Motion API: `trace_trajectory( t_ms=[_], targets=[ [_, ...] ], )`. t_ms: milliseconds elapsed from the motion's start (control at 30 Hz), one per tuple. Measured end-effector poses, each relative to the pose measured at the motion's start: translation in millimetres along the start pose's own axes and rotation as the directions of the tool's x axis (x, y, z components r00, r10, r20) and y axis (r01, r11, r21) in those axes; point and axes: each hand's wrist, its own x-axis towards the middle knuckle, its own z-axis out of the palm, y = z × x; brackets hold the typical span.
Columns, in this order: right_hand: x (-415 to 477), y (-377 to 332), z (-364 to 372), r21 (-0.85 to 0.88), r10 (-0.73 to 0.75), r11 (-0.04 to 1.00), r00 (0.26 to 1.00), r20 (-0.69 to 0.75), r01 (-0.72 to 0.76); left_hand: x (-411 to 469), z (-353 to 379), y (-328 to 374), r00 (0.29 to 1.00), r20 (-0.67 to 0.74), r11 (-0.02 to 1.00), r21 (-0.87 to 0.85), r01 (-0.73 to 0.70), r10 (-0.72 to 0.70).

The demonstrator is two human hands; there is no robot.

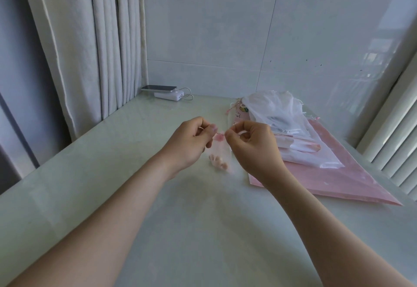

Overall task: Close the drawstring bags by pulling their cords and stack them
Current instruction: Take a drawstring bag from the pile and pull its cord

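A small sheer white drawstring bag (220,154) with pink cords hangs above the pale table (126,173), its gathered pink neck between my two hands. Small pinkish pieces lie in its bottom. My left hand (191,142) pinches the cord on the bag's left side. My right hand (250,144) pinches the cord on the right side. A heap of white sheer bags (282,115) lies behind my right hand on a pink plastic sheet (352,178).
A phone (159,88) rests on a white power bank (169,95) with a cable at the back left corner. Curtains (94,45) hang along the left edge, a tiled wall stands behind, and a window frame (392,133) runs along the right.
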Motion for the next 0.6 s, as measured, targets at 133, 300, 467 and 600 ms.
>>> trace_trajectory(
  t_ms=[133, 300, 467, 600],
  targets=[
    [-1.1, -3.8, 1.3, -0.031, -0.061, 0.998, 0.998, -0.004, 0.06, 0.6, 1.9, -3.3, 1.0, -0.027, 1.0, 0.01, 0.009, -0.008],
    [-6.2, -10.6, -3.3, -0.063, -0.107, 0.992, 0.993, 0.059, 0.111, -0.3, 6.9, -0.6, 0.999, -0.044, 1.0, 0.014, 0.001, 0.0],
    [-1.1, -5.2, 0.0, -0.122, -0.058, 0.991, 0.997, 0.041, 0.062, -1.9, 5.4, 0.2, 0.997, -0.043, 0.991, 0.116, 0.073, -0.068],
    [-1.9, -3.8, 0.6, -0.074, -0.054, 0.996, 0.998, 0.037, 0.056, -0.5, 6.4, 12.2, 0.976, 0.025, 0.957, -0.193, 0.217, -0.216]
  ],
)
